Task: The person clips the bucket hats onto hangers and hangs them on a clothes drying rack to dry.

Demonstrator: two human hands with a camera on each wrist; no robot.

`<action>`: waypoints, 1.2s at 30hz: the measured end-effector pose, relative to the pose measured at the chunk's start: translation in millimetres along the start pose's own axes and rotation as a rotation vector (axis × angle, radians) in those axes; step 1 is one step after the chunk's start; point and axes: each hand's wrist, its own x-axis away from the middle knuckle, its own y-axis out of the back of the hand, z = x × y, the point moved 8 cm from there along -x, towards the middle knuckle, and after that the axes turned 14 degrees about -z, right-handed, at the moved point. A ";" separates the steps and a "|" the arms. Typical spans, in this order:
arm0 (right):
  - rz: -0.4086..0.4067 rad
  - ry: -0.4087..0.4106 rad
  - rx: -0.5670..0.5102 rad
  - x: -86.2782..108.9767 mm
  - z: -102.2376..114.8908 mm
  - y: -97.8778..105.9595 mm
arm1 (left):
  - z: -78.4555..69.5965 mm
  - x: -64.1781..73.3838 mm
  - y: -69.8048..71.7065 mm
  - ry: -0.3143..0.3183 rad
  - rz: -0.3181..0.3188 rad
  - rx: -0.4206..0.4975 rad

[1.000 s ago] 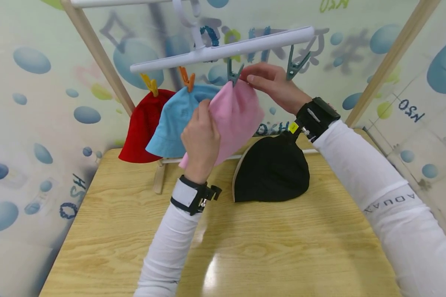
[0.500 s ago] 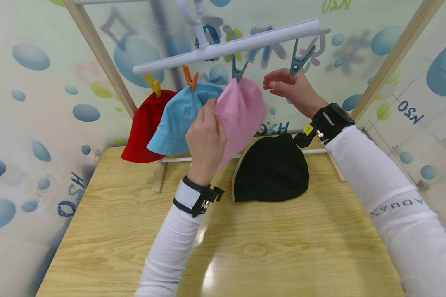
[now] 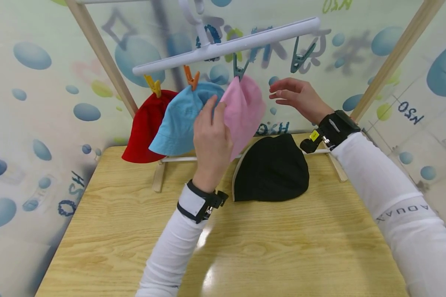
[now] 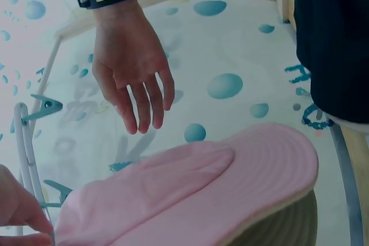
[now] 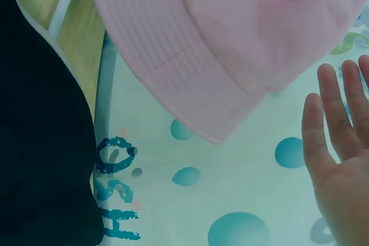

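A pink bucket hat (image 3: 244,111) hangs by its crown from a dark green clothespin (image 3: 240,68) on the white hanger (image 3: 226,48). My left hand (image 3: 212,142) is at the hat's left side, fingers loosely extended and overlapping its edge in the head view. To the right of the pink hat, my right hand (image 3: 299,97) is held in the air with slightly bent fingers and nothing in it. Just above that hand dangles another dark green clothespin (image 3: 300,57), gripping nothing. A black hat (image 3: 273,169) lies on the table below.
Left of the pink hat hang a light blue hat (image 3: 180,121) on an orange clothespin (image 3: 191,78) and a red hat (image 3: 145,128) on a yellow one. A wooden-legged rack (image 3: 104,57) stands on the wooden table (image 3: 134,239), before a patterned wall.
My right hand has drawn away from the pink hat's top, to the right and down. The left hand's fingers have loosened from the pink hat's edge, and the hanger has tilted slightly.
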 end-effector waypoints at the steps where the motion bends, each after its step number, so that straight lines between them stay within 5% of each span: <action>1: 0.004 -0.001 -0.007 0.4 -0.9 0.7 | -2.3 0.7 -0.4 -0.016 -0.002 0.002; 17: -0.039 -0.033 0.067 9.0 -12.4 15.6 | -35.6 17.8 -10.8 -0.152 0.105 0.092; 22: -0.038 -0.034 0.071 9.7 -14.5 17.2 | -39.6 26.2 -16.3 -0.147 0.146 0.165; 36: -0.011 -0.040 0.098 13.7 -23.4 18.7 | -30.0 52.8 -31.6 -0.107 0.282 0.166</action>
